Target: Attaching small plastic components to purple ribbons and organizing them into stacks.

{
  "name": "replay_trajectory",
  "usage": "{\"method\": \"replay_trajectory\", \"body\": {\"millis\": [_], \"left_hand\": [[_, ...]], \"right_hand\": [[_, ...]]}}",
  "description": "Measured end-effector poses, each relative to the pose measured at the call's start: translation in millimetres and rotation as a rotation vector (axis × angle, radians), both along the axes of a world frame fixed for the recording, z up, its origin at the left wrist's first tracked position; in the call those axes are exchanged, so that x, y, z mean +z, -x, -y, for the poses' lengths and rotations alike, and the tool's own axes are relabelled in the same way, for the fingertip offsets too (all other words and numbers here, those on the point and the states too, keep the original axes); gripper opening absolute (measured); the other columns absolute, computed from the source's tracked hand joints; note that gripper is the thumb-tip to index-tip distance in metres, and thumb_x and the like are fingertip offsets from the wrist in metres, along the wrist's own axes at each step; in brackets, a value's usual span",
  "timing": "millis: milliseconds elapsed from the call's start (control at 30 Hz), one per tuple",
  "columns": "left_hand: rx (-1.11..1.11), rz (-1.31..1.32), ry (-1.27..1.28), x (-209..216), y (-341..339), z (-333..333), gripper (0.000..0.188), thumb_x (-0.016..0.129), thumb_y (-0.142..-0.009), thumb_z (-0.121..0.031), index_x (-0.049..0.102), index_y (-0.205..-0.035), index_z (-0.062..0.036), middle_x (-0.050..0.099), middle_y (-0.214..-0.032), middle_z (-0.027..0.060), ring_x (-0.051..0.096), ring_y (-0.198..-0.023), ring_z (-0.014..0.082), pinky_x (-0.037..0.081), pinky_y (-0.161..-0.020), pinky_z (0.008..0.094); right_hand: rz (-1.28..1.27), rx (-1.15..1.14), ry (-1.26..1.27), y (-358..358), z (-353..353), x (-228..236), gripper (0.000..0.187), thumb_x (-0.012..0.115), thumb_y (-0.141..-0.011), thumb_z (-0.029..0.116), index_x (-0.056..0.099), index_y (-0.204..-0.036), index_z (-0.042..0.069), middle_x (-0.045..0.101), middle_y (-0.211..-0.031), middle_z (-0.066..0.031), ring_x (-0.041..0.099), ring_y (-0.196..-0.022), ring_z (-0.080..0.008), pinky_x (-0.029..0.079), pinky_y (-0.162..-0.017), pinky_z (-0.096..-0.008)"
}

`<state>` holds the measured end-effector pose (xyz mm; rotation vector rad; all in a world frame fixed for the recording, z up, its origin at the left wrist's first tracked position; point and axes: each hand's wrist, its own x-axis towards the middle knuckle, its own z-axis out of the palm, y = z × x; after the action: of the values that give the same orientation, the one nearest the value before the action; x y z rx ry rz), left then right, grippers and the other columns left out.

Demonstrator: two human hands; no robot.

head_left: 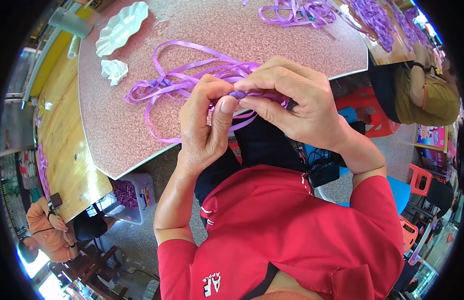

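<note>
Two bare hands meet above the near edge of a pink, speckled desk [109, 130] with a pale rim. The left hand [204, 117] approaches from the left, its thumb and index finger clamped on the left end of a small, rounded violet piece [237, 94]. The right hand [299, 102] grips the other end, its thumb below and index finger above; the fingertips of the two hands almost touch. The violet piece is attached to a flat, glossy lilac ribbon [184, 44], part of which passes beneath the right hand. The remaining loops lie on the desk beyond and to the left of the hands, and one hangs near the desk's edge. Further violet pieces [159, 82] rest among these loops.

Left of the ribbon is a crumpled white tissue [114, 71]; beyond it stands a pale, scalloped dish [122, 28]. A second tangle of lilac ribbon [299, 12] occupies the far right of the desk, with a larger lilac heap [374, 22] on the adjoining surface. At lower left, a translucent plastic bin [148, 190] holds dark purple material, too small to identify.
</note>
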<state>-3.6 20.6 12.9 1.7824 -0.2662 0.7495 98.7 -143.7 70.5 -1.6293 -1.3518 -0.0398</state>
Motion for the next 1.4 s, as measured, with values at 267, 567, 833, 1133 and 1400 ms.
{"method": "replay_trajectory", "body": {"millis": [267,567,833,1133,1400], "left_hand": [[0.035,0.018,0.006,-1,0,0,0.014,0.06,-0.099,-0.014,0.055,-0.102,-0.0012,0.057,-0.085,0.0093,0.053,-0.072,0.0168,0.044,-0.063,0.0297],[-0.011,0.053,0.036,-9,-3,2,0.019,0.057,-0.101,-0.021,0.056,-0.101,-0.0016,0.056,-0.084,0.0081,0.05,-0.07,0.0149,0.041,-0.061,0.0286],[0.133,0.152,-0.018,-13,-8,12,0.019,0.052,-0.103,-0.018,0.056,-0.097,-0.0007,0.052,-0.075,0.0088,0.046,-0.06,0.0169,0.036,-0.052,0.0291],[0.045,0.144,0.139,-11,-10,17,0.023,0.048,-0.105,-0.019,0.057,-0.097,0.0008,0.052,-0.074,0.0077,0.046,-0.062,0.016,0.038,-0.054,0.03],[0.149,0.074,0.045,-18,-1,16,0.037,0.041,-0.107,-0.035,0.055,-0.102,-0.0003,0.057,-0.086,0.007,0.046,-0.069,0.01,0.036,-0.061,0.0242]], "right_hand": [[0.007,0.032,-0.047,-1,0,-2,0.023,0.079,-0.08,0.002,0.07,-0.101,0.0,0.069,-0.09,-0.0102,0.068,-0.079,-0.0181,0.053,-0.065,-0.0276],[-0.034,0.016,-0.099,-1,-3,-10,0.02,0.078,-0.08,0.0,0.071,-0.1,0.001,0.069,-0.088,-0.0093,0.064,-0.069,-0.0128,0.05,-0.057,-0.0243],[-0.03,0.049,-0.114,1,-3,-15,0.018,0.075,-0.083,-0.002,0.07,-0.1,-0.001,0.068,-0.088,-0.0114,0.062,-0.062,-0.0103,0.049,-0.052,-0.0229],[-0.047,0.091,-0.132,0,-7,-14,0.016,0.073,-0.083,-0.004,0.07,-0.099,-0.002,0.068,-0.088,-0.0116,0.063,-0.062,-0.0103,0.05,-0.051,-0.023],[0.013,0.106,-0.176,0,-9,-17,0.018,0.074,-0.082,-0.004,0.071,-0.1,-0.002,0.067,-0.083,-0.0109,0.064,-0.064,-0.0146,0.05,-0.052,-0.0254]]}}
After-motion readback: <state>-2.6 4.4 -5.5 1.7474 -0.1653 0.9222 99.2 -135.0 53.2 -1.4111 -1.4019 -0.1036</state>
